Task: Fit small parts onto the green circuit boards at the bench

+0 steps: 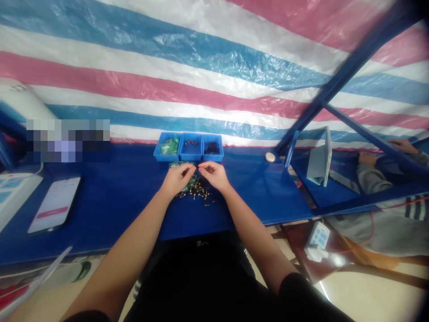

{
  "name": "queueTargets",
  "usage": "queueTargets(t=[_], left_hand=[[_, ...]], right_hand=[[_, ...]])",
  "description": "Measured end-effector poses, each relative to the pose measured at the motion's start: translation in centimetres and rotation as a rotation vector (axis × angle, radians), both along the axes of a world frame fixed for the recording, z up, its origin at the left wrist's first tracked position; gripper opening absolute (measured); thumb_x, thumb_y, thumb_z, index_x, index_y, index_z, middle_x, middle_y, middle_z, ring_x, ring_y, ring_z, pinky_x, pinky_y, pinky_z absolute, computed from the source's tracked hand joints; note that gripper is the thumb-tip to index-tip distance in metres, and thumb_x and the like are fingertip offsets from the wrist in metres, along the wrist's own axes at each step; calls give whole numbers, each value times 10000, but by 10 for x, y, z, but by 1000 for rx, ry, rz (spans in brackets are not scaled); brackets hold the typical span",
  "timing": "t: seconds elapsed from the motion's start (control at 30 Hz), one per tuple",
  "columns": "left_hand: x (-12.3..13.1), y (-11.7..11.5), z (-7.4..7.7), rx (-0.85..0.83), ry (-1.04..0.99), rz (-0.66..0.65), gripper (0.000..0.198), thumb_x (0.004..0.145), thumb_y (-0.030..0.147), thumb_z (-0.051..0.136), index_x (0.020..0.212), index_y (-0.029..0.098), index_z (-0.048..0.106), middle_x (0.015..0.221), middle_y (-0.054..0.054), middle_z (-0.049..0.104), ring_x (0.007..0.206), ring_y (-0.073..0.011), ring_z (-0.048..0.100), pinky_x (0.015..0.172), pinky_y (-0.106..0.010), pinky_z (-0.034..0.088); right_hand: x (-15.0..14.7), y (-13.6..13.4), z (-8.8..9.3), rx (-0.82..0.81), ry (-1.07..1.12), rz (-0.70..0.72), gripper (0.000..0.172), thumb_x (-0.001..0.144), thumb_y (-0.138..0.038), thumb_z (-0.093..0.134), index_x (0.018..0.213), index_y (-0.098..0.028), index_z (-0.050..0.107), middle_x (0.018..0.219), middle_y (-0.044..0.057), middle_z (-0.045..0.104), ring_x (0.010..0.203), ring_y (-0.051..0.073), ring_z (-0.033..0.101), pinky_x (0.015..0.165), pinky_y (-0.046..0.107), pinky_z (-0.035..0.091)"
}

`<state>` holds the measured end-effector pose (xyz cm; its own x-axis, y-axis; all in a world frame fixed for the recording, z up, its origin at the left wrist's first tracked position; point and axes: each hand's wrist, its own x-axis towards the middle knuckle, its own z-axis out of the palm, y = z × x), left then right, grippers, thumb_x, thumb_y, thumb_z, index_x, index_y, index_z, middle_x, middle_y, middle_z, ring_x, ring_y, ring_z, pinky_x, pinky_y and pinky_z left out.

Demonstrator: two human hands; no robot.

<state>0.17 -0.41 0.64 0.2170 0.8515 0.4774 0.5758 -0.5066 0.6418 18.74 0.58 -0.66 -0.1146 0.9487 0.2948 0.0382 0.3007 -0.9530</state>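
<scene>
My left hand [179,178] and my right hand [214,174] are close together over the blue table [127,201], fingertips pinched and almost touching. Whatever tiny piece they hold is too small to name. Under and just behind them lies a scatter of small brass parts [197,193] and a few green pieces [191,181]. Behind the hands stand three small blue bins: the left bin [166,146] has green parts, the middle bin [191,146] brass parts, the right bin [212,147] dark parts.
A phone [55,205] lies face up at the left, beside a white device [11,192]. A small round white object [270,157] sits right of the bins. A tablet [321,158] stands on the neighbouring table, where another person's hands [385,152] rest. A striped tarp hangs behind.
</scene>
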Motion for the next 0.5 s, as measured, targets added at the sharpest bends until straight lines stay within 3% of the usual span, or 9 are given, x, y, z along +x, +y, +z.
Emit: queueTargets(t=[0.23, 0.5], left_hand=[[1, 0, 1, 11, -14, -9, 322, 905, 467, 556, 1051, 220, 700, 652, 16, 634, 561, -127, 564, 620, -247, 463], [1, -1, 1, 6, -13, -14, 310, 918, 466, 540, 996, 217, 707, 790, -22, 708, 653, -150, 626, 657, -255, 481]], right_hand=[[1, 0, 2, 7, 4, -14, 286, 765, -448, 703, 909, -201, 717, 862, 44, 732, 757, 165, 671, 728, 304, 553], [1, 1, -1, 11, -29, -10, 292, 772, -447, 698, 932, -203, 718, 879, 44, 735, 751, 162, 671, 720, 300, 553]])
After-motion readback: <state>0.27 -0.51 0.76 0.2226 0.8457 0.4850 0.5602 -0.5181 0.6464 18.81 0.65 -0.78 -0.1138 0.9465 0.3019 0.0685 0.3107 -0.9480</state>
